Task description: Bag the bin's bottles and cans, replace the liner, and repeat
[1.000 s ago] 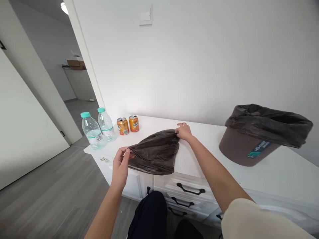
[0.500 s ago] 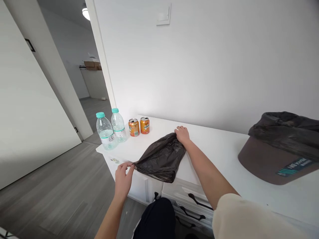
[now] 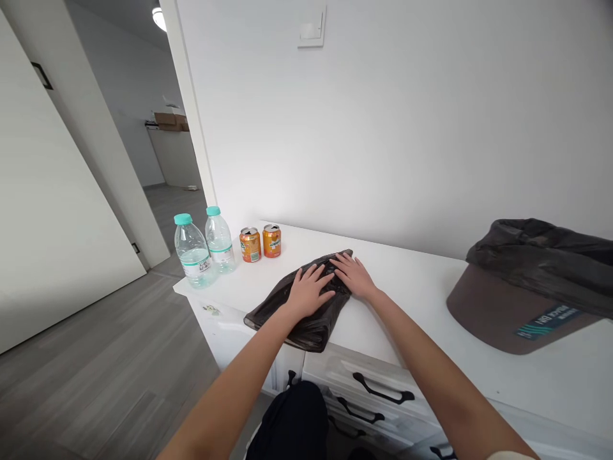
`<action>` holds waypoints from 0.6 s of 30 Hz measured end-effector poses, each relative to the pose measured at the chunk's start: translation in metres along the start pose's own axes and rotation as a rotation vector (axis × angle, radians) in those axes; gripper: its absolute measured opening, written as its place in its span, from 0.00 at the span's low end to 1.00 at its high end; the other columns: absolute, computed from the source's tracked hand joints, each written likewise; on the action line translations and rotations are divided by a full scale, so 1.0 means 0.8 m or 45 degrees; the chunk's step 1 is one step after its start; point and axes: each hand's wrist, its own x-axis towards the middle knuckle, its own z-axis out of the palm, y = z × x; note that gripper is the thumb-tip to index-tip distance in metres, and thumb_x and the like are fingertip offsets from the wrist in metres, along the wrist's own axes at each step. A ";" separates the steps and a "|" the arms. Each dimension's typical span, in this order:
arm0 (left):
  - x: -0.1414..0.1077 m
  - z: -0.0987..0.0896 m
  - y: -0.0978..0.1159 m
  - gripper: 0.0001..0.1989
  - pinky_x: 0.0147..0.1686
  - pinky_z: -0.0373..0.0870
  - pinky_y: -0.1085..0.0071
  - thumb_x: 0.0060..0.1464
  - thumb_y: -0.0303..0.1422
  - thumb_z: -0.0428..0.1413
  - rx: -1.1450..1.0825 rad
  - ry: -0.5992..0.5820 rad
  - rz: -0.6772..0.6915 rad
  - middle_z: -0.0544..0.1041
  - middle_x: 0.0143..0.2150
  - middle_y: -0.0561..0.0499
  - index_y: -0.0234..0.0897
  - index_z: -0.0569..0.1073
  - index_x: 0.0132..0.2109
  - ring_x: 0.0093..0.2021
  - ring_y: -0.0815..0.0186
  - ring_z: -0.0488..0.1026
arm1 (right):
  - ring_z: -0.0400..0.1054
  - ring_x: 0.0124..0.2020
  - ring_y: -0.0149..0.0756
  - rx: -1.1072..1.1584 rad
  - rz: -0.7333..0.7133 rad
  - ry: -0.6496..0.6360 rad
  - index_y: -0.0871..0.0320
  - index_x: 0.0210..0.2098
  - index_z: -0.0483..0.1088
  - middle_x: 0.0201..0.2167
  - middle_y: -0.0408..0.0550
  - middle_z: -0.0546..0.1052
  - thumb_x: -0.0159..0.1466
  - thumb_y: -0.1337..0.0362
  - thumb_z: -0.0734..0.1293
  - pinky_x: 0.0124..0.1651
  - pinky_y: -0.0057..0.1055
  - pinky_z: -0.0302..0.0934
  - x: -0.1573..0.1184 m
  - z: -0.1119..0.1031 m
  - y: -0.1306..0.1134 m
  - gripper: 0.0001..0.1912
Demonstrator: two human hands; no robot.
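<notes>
A thin black plastic bag (image 3: 322,326) lies spread on the white cabinet top (image 3: 397,268), its near edge hanging slightly over the front. My left hand (image 3: 308,292) rests flat on the middle of the bag with fingers spread. Just beside it, my right hand (image 3: 353,276) also lies flat, fingers stretched over the bag's upper right part. Neither hand grips anything. Two orange drink cans, a left one (image 3: 250,245) and a right one (image 3: 272,241), stand upright beyond the bag to the left.
Two clear bottles with teal caps, a nearer one (image 3: 194,252) and a farther one (image 3: 220,241), stand at the cabinet's left end. A brown bin (image 3: 498,313) lined with a black bag sits at the right. Drawers with black handles (image 3: 383,390) are below.
My left hand has let go of the bag's left corner and moved right onto its middle. My right hand has gone from holding the far edge to lying flat. The bag lies flatter.
</notes>
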 end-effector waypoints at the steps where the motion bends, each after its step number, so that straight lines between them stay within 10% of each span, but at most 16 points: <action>1: 0.015 0.010 -0.008 0.27 0.67 0.44 0.46 0.62 0.49 0.48 0.054 -0.096 -0.038 0.57 0.71 0.48 0.47 0.64 0.65 0.71 0.53 0.50 | 0.36 0.72 0.38 -0.032 0.031 -0.056 0.44 0.68 0.52 0.71 0.38 0.49 0.72 0.53 0.46 0.71 0.48 0.32 0.004 0.001 0.000 0.26; 6: 0.044 0.044 -0.045 0.42 0.67 0.33 0.43 0.54 0.65 0.42 0.125 -0.353 -0.118 0.49 0.73 0.47 0.50 0.54 0.69 0.73 0.51 0.42 | 0.35 0.72 0.43 -0.060 0.128 -0.212 0.42 0.70 0.45 0.72 0.37 0.46 0.71 0.48 0.45 0.70 0.51 0.33 0.019 0.006 -0.004 0.29; 18: 0.031 0.040 -0.071 0.42 0.68 0.38 0.50 0.55 0.65 0.38 0.120 -0.313 -0.195 0.49 0.73 0.49 0.50 0.54 0.70 0.72 0.54 0.44 | 0.34 0.73 0.46 -0.066 0.309 -0.347 0.42 0.70 0.43 0.72 0.40 0.42 0.70 0.44 0.45 0.70 0.51 0.33 0.019 -0.003 -0.018 0.31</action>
